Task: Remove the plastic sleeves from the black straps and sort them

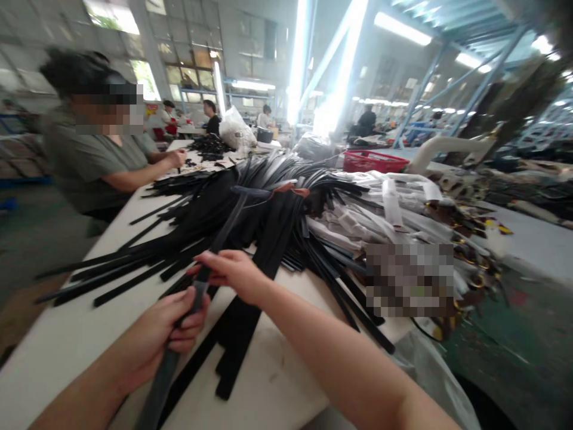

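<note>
A long dark strap (162, 382) runs from the bottom edge up through both hands toward the pile. My left hand (179, 322) is closed around it, fingers wrapped. Just above, my right hand (228, 272) pinches the same strap between thumb and fingers. Beyond the hands lies a big heap of black straps (197, 206), fanned out over the table. A bundle of wider black straps (244, 334) hangs toward me, beside my right wrist. Near the top of the heap, an orange-brown tie (290, 190) crosses the straps.
White-wrapped pieces (353, 221) with metal fittings are piled on the right. A red basket (375, 161) and a white plastic bag (236, 130) stand farther back. At the left, a co-worker (107, 155) works over the pale table (58, 352). Clear plastic sheeting (430, 370) hangs at the near right edge.
</note>
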Available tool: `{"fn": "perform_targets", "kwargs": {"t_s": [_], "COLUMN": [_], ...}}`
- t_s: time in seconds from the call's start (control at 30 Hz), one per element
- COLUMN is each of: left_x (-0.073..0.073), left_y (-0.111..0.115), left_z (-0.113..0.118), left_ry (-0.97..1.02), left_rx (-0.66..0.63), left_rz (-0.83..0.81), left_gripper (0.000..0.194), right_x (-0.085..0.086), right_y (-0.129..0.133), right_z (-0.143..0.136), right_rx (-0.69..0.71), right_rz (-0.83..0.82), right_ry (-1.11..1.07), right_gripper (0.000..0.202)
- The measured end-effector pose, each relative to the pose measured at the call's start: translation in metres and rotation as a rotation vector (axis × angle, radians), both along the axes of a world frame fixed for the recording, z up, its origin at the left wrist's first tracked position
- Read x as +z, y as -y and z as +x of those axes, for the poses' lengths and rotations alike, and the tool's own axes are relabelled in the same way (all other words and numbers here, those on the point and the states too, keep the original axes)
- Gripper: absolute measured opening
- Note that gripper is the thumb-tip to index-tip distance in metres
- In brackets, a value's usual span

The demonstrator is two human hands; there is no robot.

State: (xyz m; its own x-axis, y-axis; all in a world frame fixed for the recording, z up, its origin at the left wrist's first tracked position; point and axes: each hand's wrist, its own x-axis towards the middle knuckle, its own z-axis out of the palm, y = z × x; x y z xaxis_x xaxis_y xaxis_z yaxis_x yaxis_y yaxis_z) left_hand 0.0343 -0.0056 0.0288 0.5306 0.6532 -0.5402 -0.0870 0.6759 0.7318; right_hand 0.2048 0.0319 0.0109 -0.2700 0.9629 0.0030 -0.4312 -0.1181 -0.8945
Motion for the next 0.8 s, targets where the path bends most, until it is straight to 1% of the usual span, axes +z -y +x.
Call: {"fn": "perform_targets", "kwargs": {"t_s": [0.07, 0.1, 0.13, 0.17, 0.23, 0.27, 0.3, 0.33, 0.43, 0.47, 0.5, 0.53, 0.6, 0.67, 0.7, 0.73, 0.77, 0.8], "left_x": [0.003, 0.003, 0.002, 0.002, 0.001, 0.000, 0.000, 0.000, -0.001, -0.002, -0.003, -0.004, -0.006, -0.005, -0.004, -0.002, 0.000, 0.002], "left_y": [0.006, 0.007, 0.008, 0.007, 0.005, 0.005, 0.006, 0.007, 0.013, 0.014, 0.014, 0.014, 0.010, 0.006, 0.005, 0.006, 0.008, 0.010], "left_z": [0.002, 0.003, 0.004, 0.003, 0.001, -0.001, -0.002, -0.003, -0.002, -0.001, 0.000, 0.000, 0.000, 0.000, -0.001, -0.001, -0.002, -0.004], "left_ry": [0.018, 0.029, 0.042, 0.057, 0.089, 0.099, 0.101, 0.096, 0.047, 0.035, 0.029, 0.029, 0.033, 0.036, 0.039, 0.042, 0.041, 0.031], "left_rx": [-0.072, -0.080, -0.064, -0.035, 0.022, 0.031, 0.020, -0.015, -0.160, -0.176, -0.164, -0.133, -0.071, -0.058, -0.064, -0.076, -0.086, -0.093], "left_rz": [-0.007, -0.004, 0.011, 0.032, 0.071, 0.082, 0.080, 0.064, -0.005, -0.010, 0.002, 0.025, 0.077, 0.111, 0.119, 0.118, 0.114, 0.109], "left_gripper": [0.036, 0.037, 0.037, 0.036, 0.036, 0.036, 0.036, 0.036, 0.035, 0.036, 0.036, 0.037, 0.039, 0.041, 0.042, 0.043, 0.043, 0.043], "right_x": [-0.001, -0.002, -0.004, -0.006, -0.009, -0.010, -0.009, -0.007, -0.002, -0.002, -0.002, -0.003, -0.006, -0.009, -0.009, -0.008, -0.005, -0.002], "right_y": [-0.003, -0.004, -0.004, -0.003, 0.004, 0.007, 0.009, 0.009, 0.005, 0.004, 0.004, 0.006, 0.013, 0.019, 0.021, 0.021, 0.019, 0.017], "right_z": [0.007, 0.008, 0.008, 0.005, -0.004, -0.008, -0.011, -0.011, -0.005, -0.004, -0.004, -0.006, -0.014, -0.023, -0.025, -0.024, -0.021, -0.017], "right_rx": [-0.209, -0.266, -0.246, -0.180, 0.004, 0.069, 0.090, 0.059, -0.181, -0.232, -0.238, -0.201, -0.049, 0.121, 0.184, 0.213, 0.195, 0.134], "right_rz": [-0.030, -0.043, -0.031, -0.017, 0.004, 0.001, -0.013, -0.031, -0.059, -0.059, -0.056, -0.050, -0.033, -0.031, -0.045, -0.065, -0.079, -0.073], "right_ry": [-0.108, -0.107, -0.092, -0.060, 0.028, 0.058, 0.062, 0.036, -0.128, -0.154, -0.155, -0.136, -0.081, -0.050, -0.054, -0.077, -0.120, -0.170], "right_gripper": [0.037, 0.036, 0.036, 0.035, 0.034, 0.033, 0.033, 0.033, 0.034, 0.033, 0.033, 0.035, 0.041, 0.048, 0.049, 0.050, 0.049, 0.048]}}
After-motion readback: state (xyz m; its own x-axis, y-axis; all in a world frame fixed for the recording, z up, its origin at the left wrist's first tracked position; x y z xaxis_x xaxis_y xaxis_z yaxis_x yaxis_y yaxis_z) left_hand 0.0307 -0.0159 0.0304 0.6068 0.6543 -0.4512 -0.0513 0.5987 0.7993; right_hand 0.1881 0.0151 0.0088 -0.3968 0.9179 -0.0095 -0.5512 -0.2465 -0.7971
